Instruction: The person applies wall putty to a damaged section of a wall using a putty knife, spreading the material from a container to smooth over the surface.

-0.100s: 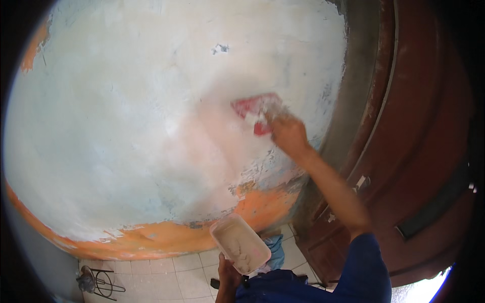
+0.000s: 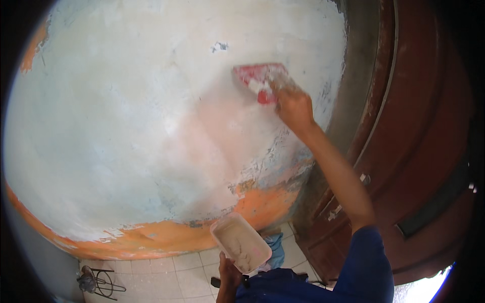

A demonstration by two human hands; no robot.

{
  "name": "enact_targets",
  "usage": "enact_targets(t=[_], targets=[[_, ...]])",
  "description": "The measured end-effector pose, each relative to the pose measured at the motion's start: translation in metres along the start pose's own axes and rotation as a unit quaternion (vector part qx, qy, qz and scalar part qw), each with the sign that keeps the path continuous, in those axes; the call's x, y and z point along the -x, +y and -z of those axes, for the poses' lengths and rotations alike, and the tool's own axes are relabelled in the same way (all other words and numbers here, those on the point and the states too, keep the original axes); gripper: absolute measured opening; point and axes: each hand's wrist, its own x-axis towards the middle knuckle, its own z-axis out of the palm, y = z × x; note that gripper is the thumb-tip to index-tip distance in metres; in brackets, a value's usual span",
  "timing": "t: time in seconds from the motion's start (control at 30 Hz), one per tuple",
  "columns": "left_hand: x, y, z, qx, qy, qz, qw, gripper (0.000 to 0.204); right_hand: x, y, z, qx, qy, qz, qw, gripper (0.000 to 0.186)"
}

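Note:
My right hand [image 2: 294, 107] is closed round the handle of a red plastering trowel [image 2: 255, 76] smeared with white filler. The trowel's blade lies against the wall [image 2: 126, 126], which is coated in whitish filler over orange paint. Low in front of my body, my left hand [image 2: 230, 271] grips the near left edge of a pale rectangular tub [image 2: 222, 240]. Greyish-beige filler paste [image 2: 241, 245] covers the tub's bottom and is heaped toward its near end.
A dark red door [image 2: 404, 166] with a metal latch stands to the right. Bare orange wall [image 2: 268, 204] shows along the bottom. On the tiled floor [image 2: 187, 280] are a small stool with a dark metal frame [image 2: 103, 283] at lower left and a blue cloth [image 2: 275, 248] behind the tub.
My right hand has swept the trowel upward along the wall. My left hand and the tub have hardly moved.

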Motion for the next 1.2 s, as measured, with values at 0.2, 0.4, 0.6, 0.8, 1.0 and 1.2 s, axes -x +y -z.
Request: enact_targets(t=[0.2,0.4,0.6,0.8,1.0,1.2], targets=[[0.012,0.0,-0.004,0.005,0.007,0.0,1.0,0.046,0.023,0.015,-0.048,0.046,-0.044,-0.033,0.997,0.054],[0.009,0.01,-0.003,0.004,-0.004,-0.013,1.0,0.047,0.085,-0.002,-0.014,-0.029,-0.159,0.006,0.987,0.05],[0.003,0.006,0.001,-0.009,-0.007,0.001,1.0,0.05,-0.028,0.038,0.04,0.03,0.07,0.007,0.997,0.048],[-0.001,0.001,-0.009,-0.004,-0.008,0.016,1.0,0.052,-0.032,0.067,-0.019,0.089,0.036,0.028,0.995,0.049],[0.0,-0.001,-0.021,-0.001,-0.01,0.015,1.0,0.05,0.087,0.029,-0.032,0.003,-0.106,0.017,0.994,0.053],[0.0,0.006,-0.024,0.005,-0.015,0.005,1.0,0.047,0.043,0.042,0.03,-0.028,0.0,-0.074,0.997,0.049]])
